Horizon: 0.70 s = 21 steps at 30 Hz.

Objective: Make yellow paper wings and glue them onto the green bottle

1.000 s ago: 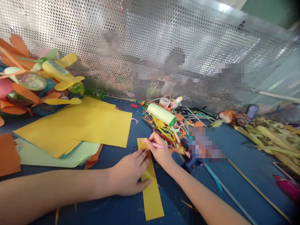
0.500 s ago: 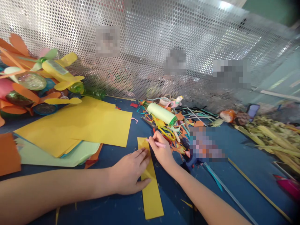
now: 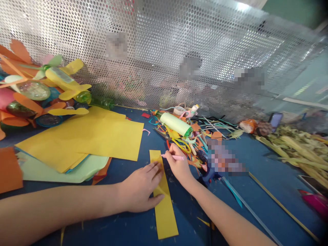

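Observation:
My left hand point(image 3: 143, 188) lies flat with its fingers stretched over a yellow paper strip point(image 3: 166, 218), pressing it against the blue table point(image 3: 123, 229). Pinched in my right hand point(image 3: 178, 164) is a pink pen point(image 3: 176, 157), its tip at the right edge of the strip near the far end. To the left lie large yellow paper sheets point(image 3: 112, 136) on top of a pale green sheet point(image 3: 61, 167). Just beyond my right hand are scissors point(image 3: 180, 144) with yellow and red handles.
A green bottle wrapped in pale paper point(image 3: 176, 123) lies among coloured paper scraps. Bottles with paper petals point(image 3: 61, 78) are piled at the far left. A perforated metal screen point(image 3: 153, 51) runs along the back. Dried husks point(image 3: 294, 147) and a thin stick point(image 3: 282, 205) lie at right.
The pen and my right hand have shifted very slightly right, and the pen lies a little flatter. My left hand stays in place on the strip.

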Each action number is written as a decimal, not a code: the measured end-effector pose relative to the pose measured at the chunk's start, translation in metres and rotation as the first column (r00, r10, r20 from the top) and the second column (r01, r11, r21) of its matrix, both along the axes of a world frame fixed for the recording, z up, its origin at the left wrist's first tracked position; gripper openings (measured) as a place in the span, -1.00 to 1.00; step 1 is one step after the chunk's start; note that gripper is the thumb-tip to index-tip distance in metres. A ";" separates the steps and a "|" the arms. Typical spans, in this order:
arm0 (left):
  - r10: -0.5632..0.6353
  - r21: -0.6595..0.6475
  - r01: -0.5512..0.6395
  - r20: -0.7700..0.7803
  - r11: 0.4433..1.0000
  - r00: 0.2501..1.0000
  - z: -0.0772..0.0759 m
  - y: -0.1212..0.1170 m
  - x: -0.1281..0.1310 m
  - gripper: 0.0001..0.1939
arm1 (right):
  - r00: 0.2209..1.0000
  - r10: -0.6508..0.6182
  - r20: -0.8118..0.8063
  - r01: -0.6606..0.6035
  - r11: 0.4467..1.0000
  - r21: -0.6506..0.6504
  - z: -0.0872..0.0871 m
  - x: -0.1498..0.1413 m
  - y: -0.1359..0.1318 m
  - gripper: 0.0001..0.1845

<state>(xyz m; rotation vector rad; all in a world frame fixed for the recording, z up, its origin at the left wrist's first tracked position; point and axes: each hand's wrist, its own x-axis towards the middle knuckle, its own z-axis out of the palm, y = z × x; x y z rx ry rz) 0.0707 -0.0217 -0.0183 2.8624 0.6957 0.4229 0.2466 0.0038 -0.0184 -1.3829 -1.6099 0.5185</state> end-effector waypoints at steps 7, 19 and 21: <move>-0.006 -0.012 0.006 0.016 1.000 1.000 0.000 0.001 0.000 -0.42 | 1.000 -0.026 -0.015 0.026 1.000 -0.012 0.005 0.000 -0.002 -0.74; 0.006 0.011 -0.006 0.025 1.000 1.000 0.004 0.000 0.000 -0.48 | 0.969 -0.018 -0.247 0.019 1.000 0.004 0.007 -0.004 -0.007 -0.83; 0.013 0.013 -0.014 0.048 1.000 0.999 0.006 -0.001 0.000 -0.54 | 0.970 0.017 -0.243 -0.016 1.000 0.010 0.009 -0.005 -0.008 -0.84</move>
